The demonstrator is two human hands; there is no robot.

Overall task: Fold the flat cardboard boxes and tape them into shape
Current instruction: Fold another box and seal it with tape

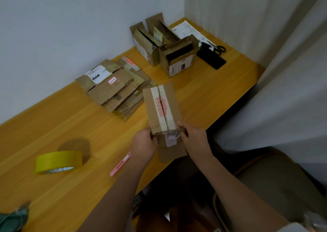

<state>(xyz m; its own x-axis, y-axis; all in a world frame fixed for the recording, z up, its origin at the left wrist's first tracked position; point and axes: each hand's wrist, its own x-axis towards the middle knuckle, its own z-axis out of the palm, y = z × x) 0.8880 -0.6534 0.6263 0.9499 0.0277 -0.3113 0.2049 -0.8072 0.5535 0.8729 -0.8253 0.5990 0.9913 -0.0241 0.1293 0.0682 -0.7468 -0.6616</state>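
Three boxes point(164, 49) stand formed at the far corner of the surface point(212, 93), tops open; whether their bottoms are taped cannot be seen. One more box point(161, 107) is in work near the front edge, between both hands. A stack of flat cardboard point(113, 88) lies just behind and left of it, several pieces deep, so by my estimate the task is somewhere short of halfway.

Box in work: lies lengthwise away from the person, old white printed tape along the middle seam of its upper face, seam slit open. A flap hangs down at the near end over the surface edge.

Left hand point(146, 143): fingers curled onto the near left corner of the box, gripping it. Right hand point(194, 139): fingers curled round the near right corner, likewise gripping. Neither hand carries tape or a tool.

Yellow tape roll point(59, 161) stands on the surface well to the left, untouched. Pink cutter or pen point(120, 164) lies just beside the left forearm; which of the two cannot be told.

Remaining for this box, as judged: close flaps, then tape.

Surface: orange-yellow wood grain, set into a corner of plain white walls. Black scissors point(218, 49), a dark phone point(211, 59) and a printed sheet point(185, 29) sit at the far right end. Pale curtain point(283, 90) hangs at right; a chair point(265, 178) stands below it.
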